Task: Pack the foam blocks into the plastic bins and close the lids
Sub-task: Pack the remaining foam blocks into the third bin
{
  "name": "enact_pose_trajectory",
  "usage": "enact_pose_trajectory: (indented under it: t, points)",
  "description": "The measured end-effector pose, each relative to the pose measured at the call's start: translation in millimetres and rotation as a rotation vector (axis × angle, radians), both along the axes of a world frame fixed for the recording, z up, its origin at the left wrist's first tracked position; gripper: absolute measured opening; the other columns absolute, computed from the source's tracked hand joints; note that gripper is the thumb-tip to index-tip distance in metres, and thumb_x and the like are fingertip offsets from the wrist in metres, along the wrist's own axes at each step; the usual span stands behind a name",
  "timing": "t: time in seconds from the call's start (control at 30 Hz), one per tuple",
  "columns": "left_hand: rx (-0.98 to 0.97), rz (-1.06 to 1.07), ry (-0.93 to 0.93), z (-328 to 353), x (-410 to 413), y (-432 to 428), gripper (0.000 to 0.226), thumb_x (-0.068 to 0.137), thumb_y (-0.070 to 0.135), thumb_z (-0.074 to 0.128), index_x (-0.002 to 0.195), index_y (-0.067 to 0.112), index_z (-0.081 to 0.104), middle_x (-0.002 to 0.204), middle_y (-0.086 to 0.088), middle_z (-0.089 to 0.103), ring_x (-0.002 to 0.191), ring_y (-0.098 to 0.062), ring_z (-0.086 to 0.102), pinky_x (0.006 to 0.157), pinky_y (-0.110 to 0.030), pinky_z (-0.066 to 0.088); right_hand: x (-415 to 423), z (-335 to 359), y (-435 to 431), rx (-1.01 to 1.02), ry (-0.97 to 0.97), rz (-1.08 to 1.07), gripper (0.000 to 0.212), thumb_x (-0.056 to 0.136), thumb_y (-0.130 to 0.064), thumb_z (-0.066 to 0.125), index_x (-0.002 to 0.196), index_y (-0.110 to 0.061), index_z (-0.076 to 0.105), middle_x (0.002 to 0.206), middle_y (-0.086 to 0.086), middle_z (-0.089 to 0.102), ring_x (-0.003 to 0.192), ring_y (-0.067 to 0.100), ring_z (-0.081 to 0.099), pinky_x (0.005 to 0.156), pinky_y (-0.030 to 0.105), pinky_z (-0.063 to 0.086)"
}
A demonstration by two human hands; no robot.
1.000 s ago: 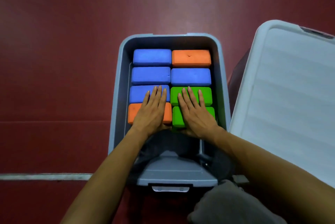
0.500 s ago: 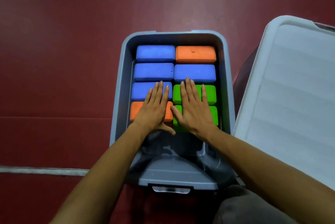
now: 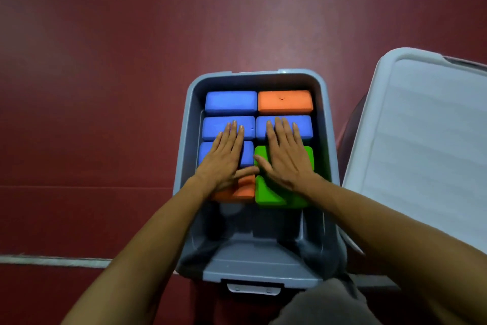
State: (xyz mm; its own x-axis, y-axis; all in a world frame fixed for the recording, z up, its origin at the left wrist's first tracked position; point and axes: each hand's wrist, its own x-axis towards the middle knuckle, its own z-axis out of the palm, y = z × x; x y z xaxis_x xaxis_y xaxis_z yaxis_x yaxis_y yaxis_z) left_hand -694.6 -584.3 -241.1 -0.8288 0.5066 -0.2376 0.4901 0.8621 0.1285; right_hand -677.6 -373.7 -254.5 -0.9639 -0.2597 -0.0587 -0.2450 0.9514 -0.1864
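Note:
An open grey plastic bin (image 3: pixel 183 156) stands on the floor in front of me. Foam blocks lie in it in two columns: blue ones (image 3: pixel 230 102) on the left, an orange one (image 3: pixel 285 101) at the far right, green ones (image 3: pixel 266 193) at the near right, and an orange one (image 3: pixel 243 191) at the near left. My left hand (image 3: pixel 226 158) lies flat on the left column's blue blocks. My right hand (image 3: pixel 286 156) lies flat across a blue and a green block. Both hands have their fingers stretched out and grasp nothing.
The bin's pale lid (image 3: pixel 427 145) leans tilted at the right, close to the bin's right wall. The floor (image 3: pixel 105 87) is dark red, with a white line (image 3: pixel 52 261) at the near left. A latch handle (image 3: pixel 253 289) sits on the bin's near end.
Both flat hands have slid away from me, from the nearest orange and green blocks onto the blocks further back. The camera view has shifted, so the bin sits lower in the frame.

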Motion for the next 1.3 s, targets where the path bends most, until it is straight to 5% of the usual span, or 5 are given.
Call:
enact_pose_trajectory:
  t: [0.17, 0.77, 0.97, 1.3]
  points:
    - [0.031, 0.224, 0.069, -6, -67, 20, 0.076, 0.102, 0.059, 0.022, 0.160, 0.016, -0.003, 0.166, -0.010, -0.011, 0.153, -0.027, -0.012, 0.123, -0.050, -0.001, -74, -8, 16, 0.019, -0.024, -0.164, 0.097, 0.093, -0.070, 0.023, 0.159, 0.000, 0.008, 0.165, 0.024, 0.002, 0.154, 0.037, 0.001, 0.123, 0.056, 0.001]
    - [0.096, 0.360, 0.169, -47, -60, 23, 0.070, 0.104, 0.056, 0.018, 0.160, 0.021, -0.003, 0.167, -0.008, -0.008, 0.153, -0.027, -0.012, 0.124, -0.050, 0.000, -60, -16, 11, -0.004, -0.033, -0.179, 0.094, 0.097, -0.070, 0.017, 0.159, -0.003, 0.000, 0.166, 0.019, -0.008, 0.154, 0.032, -0.010, 0.121, 0.058, 0.005]
    - [0.079, 0.368, 0.171, -45, -56, 23, 0.069, 0.104, 0.057, 0.014, 0.160, 0.021, -0.003, 0.167, -0.009, -0.007, 0.153, -0.028, -0.010, 0.124, -0.051, 0.004, 58, 5, -22, -0.003, -0.060, 0.224, 0.114, 0.088, -0.085, 0.023, 0.158, 0.002, 0.002, 0.161, 0.032, -0.010, 0.151, 0.043, -0.013, 0.120, 0.063, 0.004]
    - [0.093, 0.381, 0.185, -47, -36, 24, 0.066, 0.104, 0.053, 0.011, 0.160, 0.021, -0.004, 0.167, -0.010, -0.006, 0.154, -0.027, -0.008, 0.124, -0.049, 0.003, 56, -7, -17, 0.157, -0.098, 0.278, 0.142, 0.069, -0.098, 0.032, 0.154, 0.012, 0.001, 0.161, 0.034, -0.005, 0.151, 0.045, -0.011, 0.118, 0.064, 0.006]
